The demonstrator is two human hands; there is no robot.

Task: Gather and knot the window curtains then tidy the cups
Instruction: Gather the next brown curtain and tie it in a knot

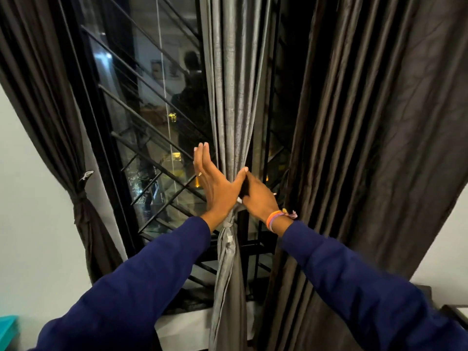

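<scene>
A grey middle curtain [231, 102] hangs gathered in front of the window, with a knot [228, 225] just below my wrists. My left hand [215, 183] lies flat against its left side, fingers straight and apart, thumb reaching across the folds. My right hand [258, 196] presses the curtain from the right, its fingers hidden behind the cloth and the left thumb. A dark brown left curtain [50, 115] is tied in a knot [79, 200]. The dark brown right curtain [374, 148] hangs loose. No cups are in view.
Behind the curtains is a black window frame with diagonal bars [152, 127] and dark glass showing reflections. White wall [33, 224] lies at the left, a white sill [182, 323] below. A teal object [7, 328] sits at the bottom left, dark furniture [453, 310] at the bottom right.
</scene>
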